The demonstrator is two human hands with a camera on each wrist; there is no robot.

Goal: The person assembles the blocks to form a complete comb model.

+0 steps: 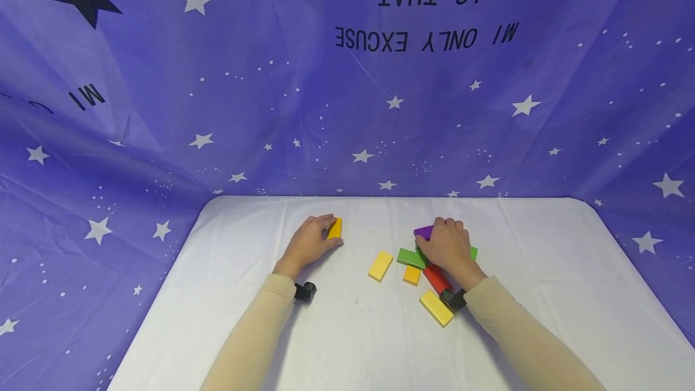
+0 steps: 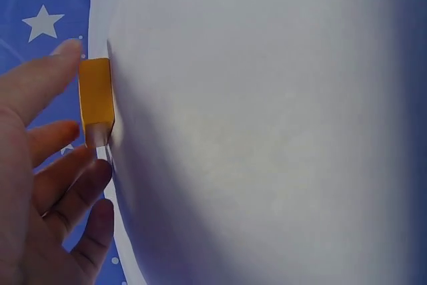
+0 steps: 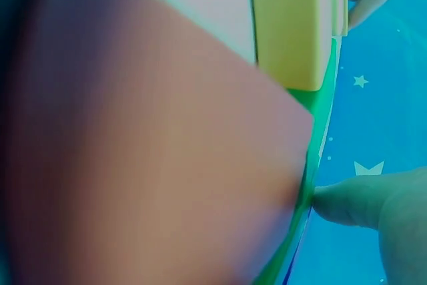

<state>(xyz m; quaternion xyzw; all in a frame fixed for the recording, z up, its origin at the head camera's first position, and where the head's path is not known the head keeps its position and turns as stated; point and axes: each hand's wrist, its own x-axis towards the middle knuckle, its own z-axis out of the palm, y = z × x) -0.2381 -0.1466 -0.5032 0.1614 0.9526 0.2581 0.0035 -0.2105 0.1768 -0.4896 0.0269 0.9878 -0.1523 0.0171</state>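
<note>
On the left of the table, my left hand (image 1: pixel 311 240) holds a yellow-orange block (image 1: pixel 335 229) between thumb and fingers. The left wrist view shows this block (image 2: pixel 95 91) standing on the white surface, its far side hidden. My right hand (image 1: pixel 447 243) grips a purple block (image 1: pixel 423 232) at the pile on the right, its fingers partly hidden. Below that hand lie a green block (image 1: pixel 411 257), another green piece (image 1: pixel 474 253) and a red block (image 1: pixel 436 278). In the right wrist view the blurred red block (image 3: pixel 200 131) fills the foreground, and my thumb (image 3: pixel 353 201) is right at a green edge.
Between the hands lies a yellow block (image 1: pixel 380 266). A small orange block (image 1: pixel 411 275) sits below the green one, and a longer yellow block (image 1: pixel 436 308) is near the right wrist camera (image 1: pixel 453 300). A purple star-printed cloth (image 1: pixel 347 107) surrounds the white table (image 1: pixel 228 330).
</note>
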